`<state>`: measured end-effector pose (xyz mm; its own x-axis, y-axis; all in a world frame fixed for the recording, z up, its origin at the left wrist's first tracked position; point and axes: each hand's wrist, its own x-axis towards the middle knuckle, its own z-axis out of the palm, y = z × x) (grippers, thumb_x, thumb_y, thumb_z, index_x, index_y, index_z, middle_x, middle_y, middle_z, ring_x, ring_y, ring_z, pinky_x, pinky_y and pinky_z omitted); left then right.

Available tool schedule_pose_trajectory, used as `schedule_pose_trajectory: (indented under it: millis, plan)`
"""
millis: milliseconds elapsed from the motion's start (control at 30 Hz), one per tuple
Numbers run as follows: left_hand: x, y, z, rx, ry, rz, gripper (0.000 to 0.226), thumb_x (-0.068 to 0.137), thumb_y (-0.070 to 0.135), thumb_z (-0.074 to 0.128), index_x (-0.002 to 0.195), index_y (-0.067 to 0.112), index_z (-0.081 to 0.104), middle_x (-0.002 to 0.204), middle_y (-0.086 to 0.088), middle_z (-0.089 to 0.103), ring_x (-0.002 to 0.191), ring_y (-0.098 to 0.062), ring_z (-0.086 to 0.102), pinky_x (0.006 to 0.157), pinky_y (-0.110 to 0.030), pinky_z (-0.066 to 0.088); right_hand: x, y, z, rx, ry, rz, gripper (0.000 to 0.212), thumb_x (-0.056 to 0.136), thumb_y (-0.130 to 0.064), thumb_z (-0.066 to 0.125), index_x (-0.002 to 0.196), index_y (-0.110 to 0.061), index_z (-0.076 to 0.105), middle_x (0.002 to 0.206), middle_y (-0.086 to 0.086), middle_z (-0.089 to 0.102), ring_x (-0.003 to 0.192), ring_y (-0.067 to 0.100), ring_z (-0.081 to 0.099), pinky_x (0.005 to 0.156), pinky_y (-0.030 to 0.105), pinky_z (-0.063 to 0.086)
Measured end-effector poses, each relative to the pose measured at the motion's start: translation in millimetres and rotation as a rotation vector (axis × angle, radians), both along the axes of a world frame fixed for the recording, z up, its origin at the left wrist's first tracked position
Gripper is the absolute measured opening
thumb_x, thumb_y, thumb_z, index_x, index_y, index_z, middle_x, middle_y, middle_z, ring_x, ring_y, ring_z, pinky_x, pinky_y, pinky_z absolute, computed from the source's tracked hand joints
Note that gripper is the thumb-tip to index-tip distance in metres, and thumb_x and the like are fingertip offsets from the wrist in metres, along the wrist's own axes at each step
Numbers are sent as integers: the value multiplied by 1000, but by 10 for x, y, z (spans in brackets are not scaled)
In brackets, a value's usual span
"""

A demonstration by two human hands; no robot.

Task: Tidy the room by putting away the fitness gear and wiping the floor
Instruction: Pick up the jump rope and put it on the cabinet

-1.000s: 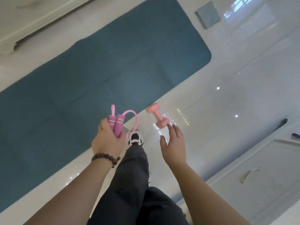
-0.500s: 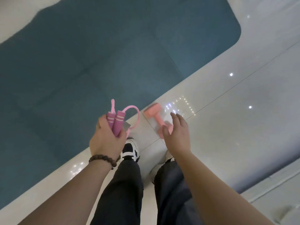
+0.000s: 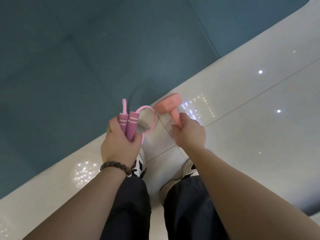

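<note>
My left hand [image 3: 119, 144] is shut around the two pink handles of a jump rope [image 3: 129, 124], whose pink cord loops out to the right. A grey cloth [image 3: 142, 129] is tucked under the same hand, beside the handles. My right hand [image 3: 189, 134] is wrapped around the bar of a small salmon-pink dumbbell [image 3: 168, 103]. Its far head shows above my fingers; the near head is hidden under my hand. A large teal exercise mat [image 3: 103, 58] lies flat on the floor beyond both hands.
Glossy white floor tiles [image 3: 251, 127] with light reflections stretch to the right of the mat's edge. My legs in dark trousers and my two sneakers [image 3: 140, 166] stand on the tiles right below the hands.
My right hand went from open above the dumbbell to closed on its bar. The view dropped closer to the floor. My left hand kept its hold on the jump rope.
</note>
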<state>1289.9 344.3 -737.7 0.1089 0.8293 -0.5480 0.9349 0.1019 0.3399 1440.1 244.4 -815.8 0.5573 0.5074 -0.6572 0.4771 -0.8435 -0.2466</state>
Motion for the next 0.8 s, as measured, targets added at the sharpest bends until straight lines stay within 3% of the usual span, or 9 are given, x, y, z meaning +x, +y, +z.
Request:
schedule_pose_trajectory:
  millis: [100, 333, 533, 667, 800]
  plan:
    - [-10, 31, 25, 0, 1, -2, 48, 79, 28, 65, 119, 13, 43, 98, 3, 47, 72, -22, 45, 64, -31, 34, 0, 28, 15, -12, 2, -5, 12, 87, -28, 49, 90, -20, 40, 70, -4, 46, 75, 29, 47, 69, 34, 31]
    - [-16, 141, 553, 18, 2, -29, 45, 80, 27, 64, 118, 15, 43, 100, 0, 52, 69, -24, 50, 62, -31, 37, 30, -37, 631, -33, 38, -89, 12, 84, -24, 50, 89, -18, 41, 63, -5, 46, 67, 28, 50, 62, 32, 34]
    - [322, 315, 1689, 51, -63, -98, 43, 81, 26, 63, 117, 15, 43, 102, -3, 56, 72, -26, 53, 62, -32, 40, 263, -37, 2037, 29, 51, -212, 10, 82, -25, 50, 89, -19, 47, 70, 1, 59, 68, 28, 57, 63, 36, 45]
    - [717, 536, 2799, 85, -112, -156, 43, 81, 29, 64, 117, 15, 43, 102, -7, 59, 78, -32, 57, 66, -37, 46, 534, 2, 3330, 107, 36, -315, 11, 83, -27, 54, 90, -21, 50, 73, -1, 61, 70, 26, 57, 63, 36, 48]
    - [1156, 691, 3932, 111, -174, -240, 43, 81, 27, 65, 117, 14, 44, 103, -7, 59, 80, -29, 53, 66, -34, 41, 806, 23, 4566, 180, 20, -411, 11, 82, -25, 55, 90, -18, 53, 75, 0, 61, 72, 26, 57, 62, 34, 46]
